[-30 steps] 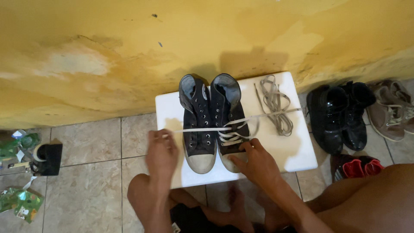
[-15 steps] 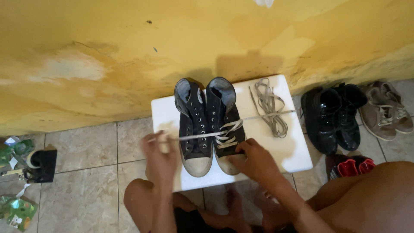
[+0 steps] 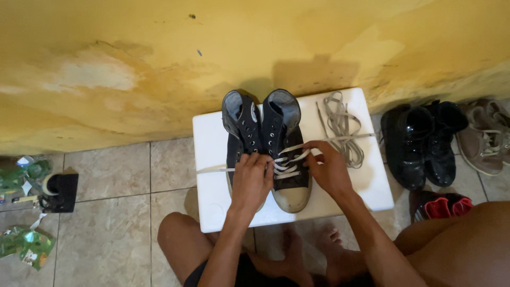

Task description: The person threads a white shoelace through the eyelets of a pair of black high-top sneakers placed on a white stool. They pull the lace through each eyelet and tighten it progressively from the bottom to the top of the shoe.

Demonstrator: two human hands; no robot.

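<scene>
Two dark high-top sneakers stand side by side on a white box (image 3: 212, 196) against a yellow wall. The right sneaker (image 3: 287, 154) is partly laced with a pale lace (image 3: 289, 159); the left sneaker (image 3: 241, 127) has bare eyelets. My left hand (image 3: 252, 178) rests over the left sneaker's front and pinches the lace, whose end trails left across the box. My right hand (image 3: 329, 170) grips the other lace end beside the right sneaker. A loose spare lace (image 3: 340, 125) lies bunched on the box's right side.
Black glossy shoes (image 3: 417, 143), brown sneakers (image 3: 486, 138) and red-trimmed shoes (image 3: 441, 206) lie on the tiled floor to the right. A black tape dispenser (image 3: 58, 192) and green wrappers (image 3: 26, 247) sit at the left. My bare knees and feet are below the box.
My left hand moved right from the box's left edge onto the sneakers. My right hand moved up from the toe to the lace beside the right sneaker.
</scene>
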